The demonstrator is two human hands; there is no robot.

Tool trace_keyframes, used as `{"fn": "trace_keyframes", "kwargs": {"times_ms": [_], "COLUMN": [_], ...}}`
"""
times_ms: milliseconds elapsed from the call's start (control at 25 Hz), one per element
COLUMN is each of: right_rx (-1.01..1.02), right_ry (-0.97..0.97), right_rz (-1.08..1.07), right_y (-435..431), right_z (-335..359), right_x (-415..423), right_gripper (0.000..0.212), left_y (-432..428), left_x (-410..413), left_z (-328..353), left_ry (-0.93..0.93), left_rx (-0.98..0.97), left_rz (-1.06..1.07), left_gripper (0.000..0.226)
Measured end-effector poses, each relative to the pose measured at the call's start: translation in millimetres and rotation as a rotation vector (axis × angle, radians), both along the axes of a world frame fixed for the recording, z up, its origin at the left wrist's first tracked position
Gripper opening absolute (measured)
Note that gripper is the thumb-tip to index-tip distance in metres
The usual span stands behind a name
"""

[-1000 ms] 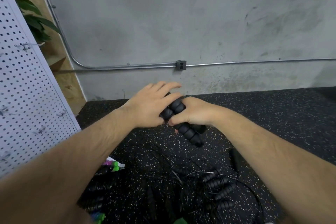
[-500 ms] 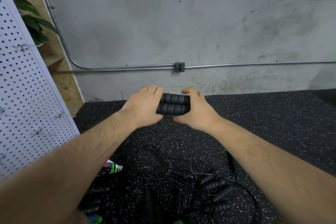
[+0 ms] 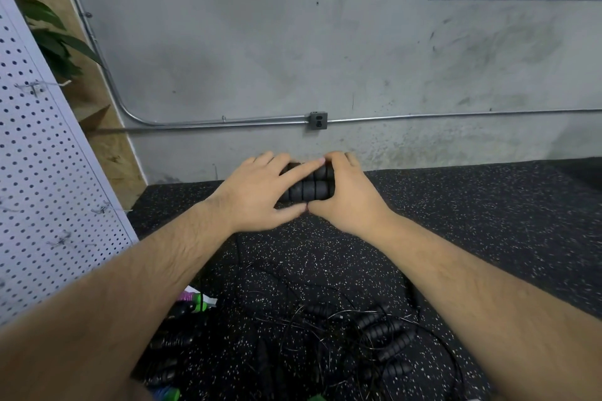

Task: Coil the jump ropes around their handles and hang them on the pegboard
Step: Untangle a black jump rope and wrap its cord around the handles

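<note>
Concrete wall with a metal conduit [image 3: 228,122] and outlet box [image 3: 318,120], above a speckled black rubber floor [image 3: 488,205]. At far left stands a white pegboard [image 3: 49,172] bearing wire hooks [image 3: 32,86], with a leafy plant [image 3: 55,39] behind it.

At centre, held above the floor near the wall, are two black ribbed handles [image 3: 309,189] lying side by side and touching. The left hand [image 3: 257,192] lays its fingers across their top with the thumb beneath, a pinching grip. The right hand [image 3: 348,195] curls over their other end, its grip closed round both.

The handles appear to be foam: probably light, slightly soft and non-slip, best held about the ribbed middle so the pair stays aligned. The cord looks thin, springy and prone to tangling, so it likely needs tension while winding.

Both hands cover the ends of the handles, so where the cord attaches is hidden. Its run down to the rope pile [image 3: 374,332] is hard to trace against the dark floor. The number of ropes there cannot be told, and the forearms cut off the pile's edges.
</note>
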State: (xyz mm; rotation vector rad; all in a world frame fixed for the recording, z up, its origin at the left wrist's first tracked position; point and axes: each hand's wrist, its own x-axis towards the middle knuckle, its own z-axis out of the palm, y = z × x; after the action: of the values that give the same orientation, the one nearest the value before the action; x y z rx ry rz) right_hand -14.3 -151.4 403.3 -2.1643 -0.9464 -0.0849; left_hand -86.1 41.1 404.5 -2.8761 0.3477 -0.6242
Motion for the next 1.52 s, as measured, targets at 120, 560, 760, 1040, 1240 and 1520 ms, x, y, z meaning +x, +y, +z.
{"fn": "trace_keyframes", "kwargs": {"times_ms": [120,560,760,1040,1240,1520], "right_rx": [0.143,-0.088,0.061,0.048,0.001,-0.188], "right_ry": [0.12,0.57,0.599,0.829,0.777,0.469], "right_rz": [-0.006,0.365,0.434,0.454,0.444,0.268], "right_y": [2,101,150,149,106,30], "right_z": [-1,-67,-82,-76,-57,-17], "right_x": [-1,-44,-74,-61,-29,16], "right_gripper": [0.092,0.07,0.045,0.024,0.013,0.028], "left_y": [11,28,38,60,67,75], "left_x": [0,-16,-26,-35,-39,-44], "left_z": [4,5,2,2,7,1], "left_ry": [-0.001,-0.015,0.004,-0.037,0.002,0.147], "left_rx": [0.042,-0.032,-0.117,-0.251,-0.279,-0.103], "left_rz": [-0.022,0.053,0.06,0.094,0.083,0.04], "left_gripper": [0.066,0.063,0.062,0.063,0.062,0.065]}}
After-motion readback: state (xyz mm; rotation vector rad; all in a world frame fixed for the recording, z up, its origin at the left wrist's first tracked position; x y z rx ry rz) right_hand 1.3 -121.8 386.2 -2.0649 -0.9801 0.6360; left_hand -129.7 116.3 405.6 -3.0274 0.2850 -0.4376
